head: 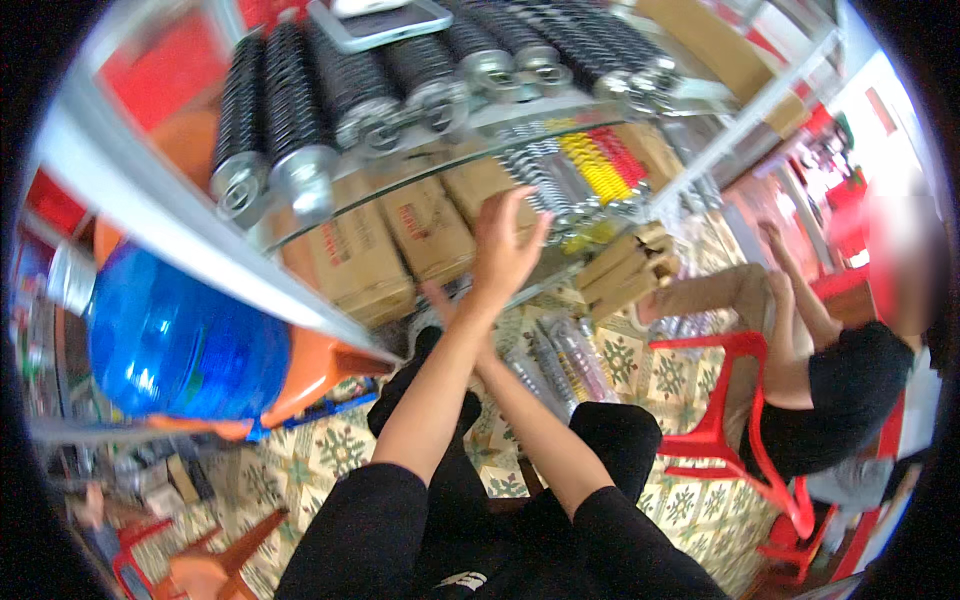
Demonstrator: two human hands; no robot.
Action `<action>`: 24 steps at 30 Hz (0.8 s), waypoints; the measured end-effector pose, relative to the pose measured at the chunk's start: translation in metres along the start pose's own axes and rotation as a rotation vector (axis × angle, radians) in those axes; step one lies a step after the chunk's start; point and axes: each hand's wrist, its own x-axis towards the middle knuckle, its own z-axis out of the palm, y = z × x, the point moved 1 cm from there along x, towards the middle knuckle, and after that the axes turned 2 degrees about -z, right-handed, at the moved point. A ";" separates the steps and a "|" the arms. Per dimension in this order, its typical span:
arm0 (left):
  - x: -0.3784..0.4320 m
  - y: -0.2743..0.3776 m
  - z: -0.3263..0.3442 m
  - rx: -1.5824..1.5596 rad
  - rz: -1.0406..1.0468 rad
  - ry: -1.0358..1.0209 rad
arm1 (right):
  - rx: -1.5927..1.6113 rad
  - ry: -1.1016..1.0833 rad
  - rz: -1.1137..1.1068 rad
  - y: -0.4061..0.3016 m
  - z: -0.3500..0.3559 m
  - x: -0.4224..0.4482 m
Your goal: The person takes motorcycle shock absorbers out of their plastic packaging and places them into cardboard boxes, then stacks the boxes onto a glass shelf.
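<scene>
My forearms cross in front of a glass-shelved rack. My left hand is raised with thumb and fingers apart, holding nothing, before a brown cardboard box and a row of silver coil springs. Behind my left forearm, my right hand is mostly hidden, so its grip cannot be seen. It is nearest to another cardboard box on the lower shelf. A third box lies to its left. Yellow springs and red springs sit beside the silver ones.
Black coil-spring shock absorbers and a phone lie on the upper glass shelf. At left, a blue water jug rests on orange plastic. Plastic-wrapped springs lie on the tiled floor. A person sits on a red chair.
</scene>
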 end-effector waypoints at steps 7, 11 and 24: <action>0.005 -0.003 -0.015 -0.117 -0.263 -0.057 | -0.146 0.010 0.031 0.009 0.036 0.019; 0.004 -0.004 -0.007 -0.033 -0.183 -0.096 | -0.165 0.141 -0.064 0.008 0.020 0.023; -0.004 0.016 0.004 -0.257 -0.302 -0.298 | 0.008 0.067 -0.396 -0.037 -0.239 -0.070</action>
